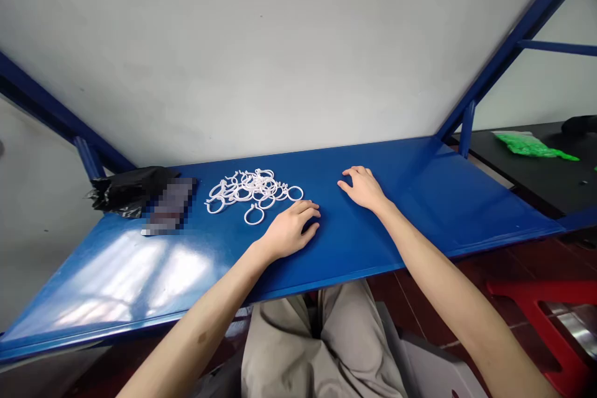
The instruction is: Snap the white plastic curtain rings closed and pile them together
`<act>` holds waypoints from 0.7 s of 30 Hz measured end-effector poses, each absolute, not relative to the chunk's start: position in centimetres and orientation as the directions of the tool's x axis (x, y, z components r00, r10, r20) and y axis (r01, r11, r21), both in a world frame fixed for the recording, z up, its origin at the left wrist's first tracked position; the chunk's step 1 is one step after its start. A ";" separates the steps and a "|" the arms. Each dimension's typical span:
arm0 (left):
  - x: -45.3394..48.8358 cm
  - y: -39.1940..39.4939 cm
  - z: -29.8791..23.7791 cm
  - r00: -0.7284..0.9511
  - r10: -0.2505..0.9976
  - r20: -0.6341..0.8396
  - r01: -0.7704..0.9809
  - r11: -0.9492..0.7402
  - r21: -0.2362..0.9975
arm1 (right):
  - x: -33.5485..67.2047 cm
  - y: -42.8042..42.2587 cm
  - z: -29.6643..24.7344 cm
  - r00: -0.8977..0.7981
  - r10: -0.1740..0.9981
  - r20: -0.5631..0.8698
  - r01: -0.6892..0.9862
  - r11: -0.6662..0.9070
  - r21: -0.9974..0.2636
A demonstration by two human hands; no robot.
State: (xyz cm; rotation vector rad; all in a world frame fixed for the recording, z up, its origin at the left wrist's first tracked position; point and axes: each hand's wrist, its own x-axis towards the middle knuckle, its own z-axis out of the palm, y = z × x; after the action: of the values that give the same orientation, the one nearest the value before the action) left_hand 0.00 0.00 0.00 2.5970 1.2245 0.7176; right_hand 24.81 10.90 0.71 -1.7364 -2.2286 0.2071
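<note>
A loose pile of white plastic curtain rings [252, 186] lies on the blue table [368, 242], left of centre. One single ring [254, 215] sits a little nearer to me, apart from the heap. My left hand [293, 228] rests on the tabletop just right of that ring, its fingers loosely bent and apart, holding nothing. Farther right, my right hand [361, 188] also touches the table, with thumb and fingers spread and nothing between them.
A black plastic bag [135, 189] and a blurred-out flat item [171, 205] lie at the table's left. Blue frame bars [504, 43] rise at both sides before a pale wall [280, 62]. At right are a green packet [529, 143] and a red stool [550, 317].
</note>
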 end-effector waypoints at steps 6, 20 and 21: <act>-0.1 0.2 0.2 0.542 0.767 0.343 0.663 -0.641 0.387 | 24.8 10.8 0.7 -0.215 0.965 0.153 0.922 0.252 -0.295; -0.1 0.2 0.3 0.539 0.764 0.355 0.651 -0.646 0.400 | 24.8 10.8 0.8 -0.222 0.964 0.149 0.918 0.258 -0.302; -0.1 0.2 0.3 0.540 0.765 0.352 0.651 -0.644 0.401 | 24.8 10.8 0.8 -0.223 0.963 0.151 0.917 0.260 -0.304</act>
State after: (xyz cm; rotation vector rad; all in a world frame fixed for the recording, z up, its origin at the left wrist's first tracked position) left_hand -0.12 0.20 0.34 2.5558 1.1945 0.7469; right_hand 24.81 10.83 0.78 -1.7294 -2.2304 0.2152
